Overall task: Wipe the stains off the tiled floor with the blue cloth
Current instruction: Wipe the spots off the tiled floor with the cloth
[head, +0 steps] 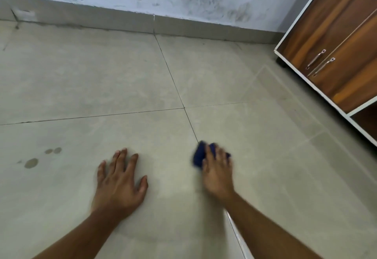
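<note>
**Blue cloth bunched under the right hand, stains waiting at nine o'clock**

Blue cloth [199, 155] lies on the tiled floor [81, 79] just right of centre, beside a grout line, with the right hand [217, 172] laid over it; motion blur hides whether the fingers curl round it or press flat, so the grip cannot be told. It looks soft and light, likely to crumple and slide easily; a palm pressed over the wad should steer it best. The left hand [120, 181] rests flat on the tile, fingers spread, holding nothing. Round brownish stains [31, 162] sit at nine o'clock from that hand, well apart from the cloth. A wooden cabinet [336, 54] stands at two o'clock, cut off by the frame; most of the cloth is hidden beneath the hand.
</note>
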